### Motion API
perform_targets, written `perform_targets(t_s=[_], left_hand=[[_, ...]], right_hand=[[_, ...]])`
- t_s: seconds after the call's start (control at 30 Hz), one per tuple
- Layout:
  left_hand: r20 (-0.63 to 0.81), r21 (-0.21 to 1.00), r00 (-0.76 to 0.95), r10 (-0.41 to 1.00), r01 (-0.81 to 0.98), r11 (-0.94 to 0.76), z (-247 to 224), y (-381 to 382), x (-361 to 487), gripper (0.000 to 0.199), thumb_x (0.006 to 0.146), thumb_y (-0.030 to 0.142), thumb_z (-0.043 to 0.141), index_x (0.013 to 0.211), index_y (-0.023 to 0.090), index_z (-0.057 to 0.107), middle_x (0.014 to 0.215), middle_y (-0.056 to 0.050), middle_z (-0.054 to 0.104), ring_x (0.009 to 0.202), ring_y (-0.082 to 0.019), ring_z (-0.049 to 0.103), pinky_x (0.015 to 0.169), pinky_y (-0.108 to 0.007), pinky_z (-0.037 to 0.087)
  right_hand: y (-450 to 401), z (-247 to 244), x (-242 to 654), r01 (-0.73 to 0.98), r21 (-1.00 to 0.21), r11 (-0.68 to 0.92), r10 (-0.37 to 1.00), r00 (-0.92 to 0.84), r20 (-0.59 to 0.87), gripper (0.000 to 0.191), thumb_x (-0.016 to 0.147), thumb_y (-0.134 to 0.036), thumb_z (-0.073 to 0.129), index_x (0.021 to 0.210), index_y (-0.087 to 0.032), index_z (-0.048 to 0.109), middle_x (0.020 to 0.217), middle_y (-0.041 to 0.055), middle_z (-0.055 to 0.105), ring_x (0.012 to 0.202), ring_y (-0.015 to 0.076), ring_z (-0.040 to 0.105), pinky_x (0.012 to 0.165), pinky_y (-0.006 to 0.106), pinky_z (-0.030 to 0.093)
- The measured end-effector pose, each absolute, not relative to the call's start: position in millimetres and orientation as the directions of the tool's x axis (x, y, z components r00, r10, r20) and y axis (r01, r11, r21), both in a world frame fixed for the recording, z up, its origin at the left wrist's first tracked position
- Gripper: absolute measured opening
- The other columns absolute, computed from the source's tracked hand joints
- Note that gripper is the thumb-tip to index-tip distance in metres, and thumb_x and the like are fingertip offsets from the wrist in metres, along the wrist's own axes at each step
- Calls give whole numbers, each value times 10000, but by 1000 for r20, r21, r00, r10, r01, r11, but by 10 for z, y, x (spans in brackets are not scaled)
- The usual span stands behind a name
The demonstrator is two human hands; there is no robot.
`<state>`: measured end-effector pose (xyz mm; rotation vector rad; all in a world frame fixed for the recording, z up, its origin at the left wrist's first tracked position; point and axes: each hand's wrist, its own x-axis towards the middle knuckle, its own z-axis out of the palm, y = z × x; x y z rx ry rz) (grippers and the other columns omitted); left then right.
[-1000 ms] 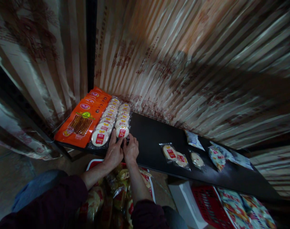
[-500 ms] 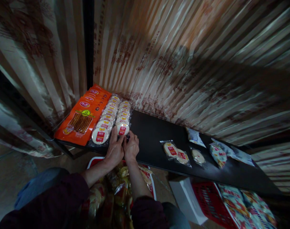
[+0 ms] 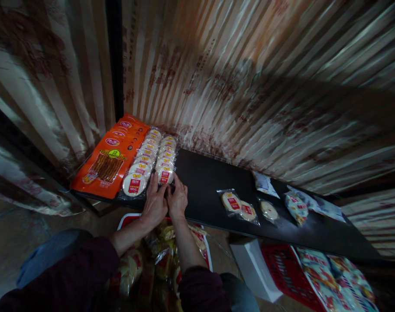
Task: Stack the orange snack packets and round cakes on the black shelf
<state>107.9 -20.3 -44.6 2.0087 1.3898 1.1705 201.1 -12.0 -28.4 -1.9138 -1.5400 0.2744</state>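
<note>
My left hand (image 3: 156, 203) is at the near end of the right row of rice cracker packets, its fingers closed on the left front edge of the nearest rice cracker packet (image 3: 165, 175). From the other side, my right hand (image 3: 177, 200) grips the same packet's right front edge, with a finger along its side. The packet is clear film around a white round cracker with a red label. It overlaps the packets behind it. A second row of rice cracker packets (image 3: 134, 184) lies just to the left. Some of my fingertips are hidden.
Orange snack bags (image 3: 106, 167) overlap at the left end of the black shelf (image 3: 204, 182). Loose cracker packets (image 3: 231, 201) and other snack bags (image 3: 296, 209) lie to the right. Below are a filled basket (image 3: 127, 220), a white box (image 3: 257, 268) and a red basket (image 3: 286, 271).
My right hand's finger has moved up along the packet's right edge. My left hand stays at its front left. The view has shifted slightly.
</note>
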Motion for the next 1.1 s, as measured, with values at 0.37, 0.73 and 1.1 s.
perform_targets(t_s=[0.37, 0.73, 1.1], left_hand=[[402, 720, 128, 907, 567, -399, -447, -218, 1088, 503, 714, -30, 418, 1165, 138, 566, 1550, -81, 127, 1412, -304, 53, 1128, -544, 205], [418, 671, 171, 892, 604, -430, -402, -233, 1079, 494, 728, -15, 399, 1177, 120, 556, 1539, -101, 169, 1414, -300, 33, 1124, -552, 211], [434, 590, 204, 878, 672, -448, -353, -262, 1106, 463, 733, 28, 428, 1165, 124, 565, 1534, -125, 168, 1412, -312, 59, 1115, -562, 206]], right_hand=[[-107, -315, 2030, 772, -630, -85, 935, 281, 218, 477, 823, -182, 437, 1291, -240, 501, 1255, -11, 590, 1017, 185, 483, 880, 296, 415], [-118, -309, 2032, 780, -623, -56, 929, 269, 254, 480, 821, -156, 420, 1290, -215, 501, 1258, 31, 585, 1072, 179, 508, 937, 318, 400], [-188, -279, 2096, 694, -719, -38, 891, 349, 289, 373, 819, -171, 455, 1168, -175, 587, 1205, 81, 613, 1068, 174, 567, 962, 331, 423]])
